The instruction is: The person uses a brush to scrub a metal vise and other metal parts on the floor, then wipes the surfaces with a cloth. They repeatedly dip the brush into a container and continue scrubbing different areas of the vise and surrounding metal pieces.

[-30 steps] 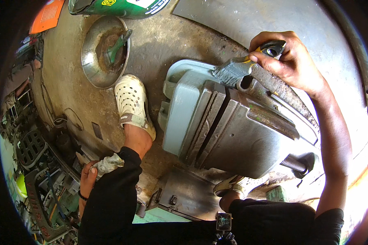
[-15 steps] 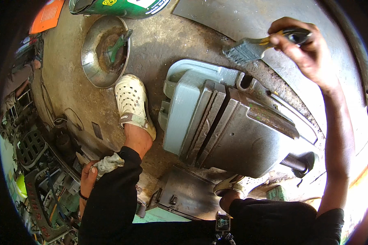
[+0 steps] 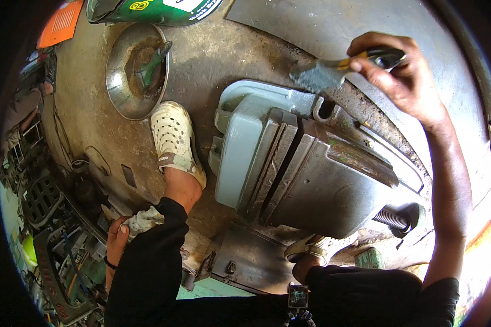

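My right hand (image 3: 403, 82) is closed around the black and yellow handle of a paintbrush (image 3: 317, 76). Its bristles, coated in grey-blue, hang over the far edge of a large metal bench vise (image 3: 322, 188), apart from it as far as I can see. Light grey covers the vise's left part (image 3: 240, 158); the jaws and right part are bare dark metal. Down at the left, my left hand (image 3: 116, 242) grips a crumpled whitish rag (image 3: 144, 220) beside my knee. A thin brownish piece sticks out past those fingers, its kind unclear.
Left of the vise lies a round metal bowl (image 3: 114, 87) holding a green-handled tool (image 3: 154, 64). Behind it is a green container (image 3: 158, 12). A metal sheet (image 3: 289, 27) covers the floor at far right. Metal parts (image 3: 43, 199) crowd the lower left. My feet flank the vise.
My right hand has shifted slightly left with the paintbrush, and the bristles sit a little lower and nearer the vise's far edge. My left hand keeps its hold on the rag.
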The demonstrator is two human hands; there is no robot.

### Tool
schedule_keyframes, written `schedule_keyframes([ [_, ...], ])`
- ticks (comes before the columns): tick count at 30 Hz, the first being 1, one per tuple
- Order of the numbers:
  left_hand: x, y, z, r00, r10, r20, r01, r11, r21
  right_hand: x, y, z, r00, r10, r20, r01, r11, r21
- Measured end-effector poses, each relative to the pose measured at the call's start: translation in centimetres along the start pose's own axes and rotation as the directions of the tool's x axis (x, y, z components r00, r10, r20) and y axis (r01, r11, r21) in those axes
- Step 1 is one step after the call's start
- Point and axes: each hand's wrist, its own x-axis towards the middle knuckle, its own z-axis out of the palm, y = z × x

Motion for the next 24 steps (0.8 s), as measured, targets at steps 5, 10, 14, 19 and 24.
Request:
schedule_keyframes([
  [5, -2.9, 0.9, -3.7, 1.0, -0.005, 0.006, 0.004, 0.992, 0.124, -0.6, 0.4, -1.7, 0.981, -0.005, -0.193, 0.031, 0.991, 0.133],
  [10, -5.1, 2.2, -6.3, 1.0, 0.001, 0.022, -0.007, 0.964, 0.267, -1.2, 1.4, -3.1, 0.947, -0.05, -0.318, 0.103, 0.983, 0.152],
  [14, -5.4, 4.2, -7.2, 0.995, 0.039, 0.097, -0.081, 0.872, 0.482, -2.3, 2.0, -4.7, 0.93, -0.029, -0.366, 0.116, 0.969, 0.218],
  [19, -3.5, 9.6, -3.2, 0.861, 0.263, 0.436, -0.508, 0.374, 0.776, -4.3, 1.7, -7.7, 0.907, 0.034, -0.42, 0.108, 0.945, 0.31],
  [24, -1.2, 18.6, 6.0, 0.798, 0.176, 0.576, -0.602, 0.189, 0.776, -9.2, 0.8, -9.9, 0.875, 0.1, -0.473, 0.095, 0.924, 0.371],
])
